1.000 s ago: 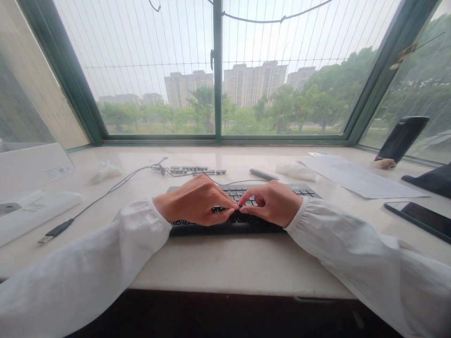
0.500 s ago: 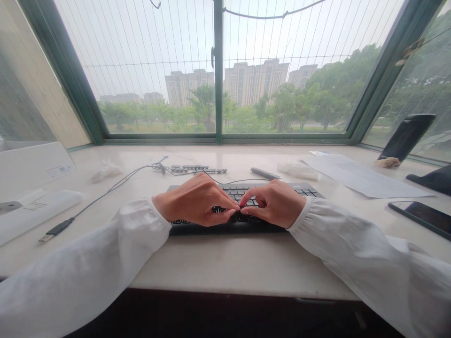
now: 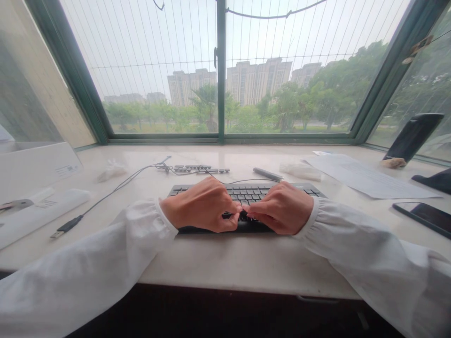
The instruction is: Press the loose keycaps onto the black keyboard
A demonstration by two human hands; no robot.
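At a window [image 3: 221, 70], we bent both hands over a dark keyboard [image 3: 253, 227] that lay on the pale counter [image 3: 239, 260] before us. Our left hand [image 3: 206, 204] was curled, its thumb and forefinger drawn close together above the keys [image 3: 248, 191]; our right hand [image 3: 287, 206] faced it with fingers folded, its tips all but meeting the left's. A small dark patch [image 3: 244, 214] showed between the tips, but we could not tell whether either hand gripped a part or merely pressed on the keys. Work this fine, we judged, called for low, steady wrists, light pressure and one hand bracing while the other moved; a sideways slip risked disturbing the neighbouring keys. Tilting the knuckles apart would have given us a clearer sight of the spot. Behind the keyboard, loose key-like pieces [image 3: 200, 169] lay in short rows beside a tangled cable [image 3: 163, 165]; we judged both best kept clear of our sleeves [image 3: 141, 234].
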